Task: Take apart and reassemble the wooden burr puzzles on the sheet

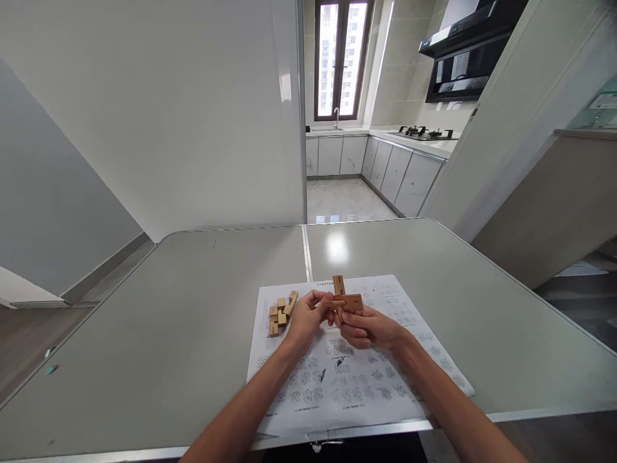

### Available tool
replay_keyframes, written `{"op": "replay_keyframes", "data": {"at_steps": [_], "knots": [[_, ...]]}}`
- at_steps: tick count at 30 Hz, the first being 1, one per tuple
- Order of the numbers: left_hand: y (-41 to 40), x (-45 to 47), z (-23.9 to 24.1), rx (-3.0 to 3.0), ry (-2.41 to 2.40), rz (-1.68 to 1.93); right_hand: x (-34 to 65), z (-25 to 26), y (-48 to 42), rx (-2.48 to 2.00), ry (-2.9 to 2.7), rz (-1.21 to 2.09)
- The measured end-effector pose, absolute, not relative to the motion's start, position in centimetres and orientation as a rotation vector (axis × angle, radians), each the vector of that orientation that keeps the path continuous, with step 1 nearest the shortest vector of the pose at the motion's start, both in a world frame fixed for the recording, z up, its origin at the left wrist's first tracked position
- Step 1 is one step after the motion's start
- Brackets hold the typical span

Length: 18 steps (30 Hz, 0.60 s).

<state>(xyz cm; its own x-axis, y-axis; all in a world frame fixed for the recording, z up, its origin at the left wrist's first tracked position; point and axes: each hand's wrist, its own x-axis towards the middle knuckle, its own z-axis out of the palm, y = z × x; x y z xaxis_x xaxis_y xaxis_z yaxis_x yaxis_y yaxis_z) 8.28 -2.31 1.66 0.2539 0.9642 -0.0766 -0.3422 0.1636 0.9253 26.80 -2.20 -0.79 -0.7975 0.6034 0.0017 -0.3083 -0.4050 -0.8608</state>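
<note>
Above a printed paper sheet (pixel 357 379), both my hands hold a small cross of notched wooden puzzle pieces (pixel 346 298). My right hand (pixel 371 329) grips the cross from below, fingers curled round its lower part. My left hand (pixel 304 316) pinches the left end of the horizontal piece. Several loose wooden pieces (pixel 282 312) lie in a small heap on the sheet's left side, just left of my left hand.
The sheet lies on a grey folding table (pixel 144 334) with a centre seam and metal edge. A white wall panel stands behind the table. An open kitchen with cabinets (pixel 390 170), a stove and a window is beyond, at the back right.
</note>
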Motion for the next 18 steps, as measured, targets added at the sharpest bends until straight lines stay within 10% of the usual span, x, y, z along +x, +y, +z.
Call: {"op": "replay_keyframes", "data": {"at_steps": [18], "knots": [[-1.9,8.5,0.3,0.769,0.768,1.128,26.3,-1.3,-2.1,-0.417,-1.293,2.270]]}}
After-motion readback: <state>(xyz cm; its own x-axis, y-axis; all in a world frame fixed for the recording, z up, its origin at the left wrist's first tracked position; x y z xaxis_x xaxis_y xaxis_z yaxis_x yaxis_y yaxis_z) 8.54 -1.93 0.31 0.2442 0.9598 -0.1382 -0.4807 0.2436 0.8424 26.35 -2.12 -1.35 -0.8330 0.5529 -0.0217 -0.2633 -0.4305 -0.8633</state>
